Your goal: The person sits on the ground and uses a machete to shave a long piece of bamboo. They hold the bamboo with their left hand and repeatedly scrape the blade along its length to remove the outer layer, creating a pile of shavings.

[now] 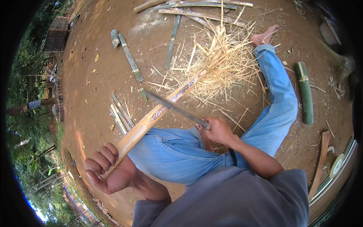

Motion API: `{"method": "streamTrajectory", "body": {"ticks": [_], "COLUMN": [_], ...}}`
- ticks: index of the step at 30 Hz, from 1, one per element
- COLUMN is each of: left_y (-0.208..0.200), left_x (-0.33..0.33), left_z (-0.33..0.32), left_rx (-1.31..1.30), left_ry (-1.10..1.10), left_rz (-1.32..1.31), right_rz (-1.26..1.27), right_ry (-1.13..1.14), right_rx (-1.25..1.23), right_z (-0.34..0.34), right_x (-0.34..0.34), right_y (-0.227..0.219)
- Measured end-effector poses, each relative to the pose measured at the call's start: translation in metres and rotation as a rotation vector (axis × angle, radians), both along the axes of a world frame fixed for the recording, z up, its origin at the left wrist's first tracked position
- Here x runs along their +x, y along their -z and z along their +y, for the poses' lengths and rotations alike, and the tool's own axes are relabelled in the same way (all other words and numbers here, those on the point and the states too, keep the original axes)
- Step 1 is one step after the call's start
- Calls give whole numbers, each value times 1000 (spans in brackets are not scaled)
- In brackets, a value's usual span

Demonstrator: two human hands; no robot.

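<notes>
My left hand [109, 170] is closed round the near end of a long, pale wooden stick [134, 135] with dark patches along its upper face. The stick slants away over my left thigh, its far tip in front of the pile of shavings. In my right hand [218, 131] is the handle of a knife, gripped in a fist. Its long, narrow blade [181, 111], a little blurred, points to the upper left and crosses over the middle of the stick. Whether the edge touches the wood I cannot tell.
Pale shavings [223, 70] lie heaped beyond my legs, near my bare foot [264, 35]. Split bamboo strips [204, 16] lie at the back. Green bamboo pieces [130, 58] rest at the left, and a bamboo section [304, 94] at the right. Thin slats [120, 115] lie by my left leg.
</notes>
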State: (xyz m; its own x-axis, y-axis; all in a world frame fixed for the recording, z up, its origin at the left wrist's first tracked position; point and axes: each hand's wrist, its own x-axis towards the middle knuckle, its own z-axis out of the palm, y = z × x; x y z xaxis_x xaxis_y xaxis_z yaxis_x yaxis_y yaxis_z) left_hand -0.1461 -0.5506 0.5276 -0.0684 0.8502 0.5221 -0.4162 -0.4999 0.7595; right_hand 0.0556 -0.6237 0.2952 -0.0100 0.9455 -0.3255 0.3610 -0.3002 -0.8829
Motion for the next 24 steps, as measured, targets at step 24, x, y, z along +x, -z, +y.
{"method": "streamTrajectory", "body": {"ticks": [24], "left_y": [-4], "left_x": [-21], "left_z": [27], "left_rx": [-143], "left_ry": [-41], "left_rz": [-24], "right_rz": [-119], "right_ry": [16], "right_rx": [-78], "right_z": [42], "right_x": [23], "right_y": [63]}}
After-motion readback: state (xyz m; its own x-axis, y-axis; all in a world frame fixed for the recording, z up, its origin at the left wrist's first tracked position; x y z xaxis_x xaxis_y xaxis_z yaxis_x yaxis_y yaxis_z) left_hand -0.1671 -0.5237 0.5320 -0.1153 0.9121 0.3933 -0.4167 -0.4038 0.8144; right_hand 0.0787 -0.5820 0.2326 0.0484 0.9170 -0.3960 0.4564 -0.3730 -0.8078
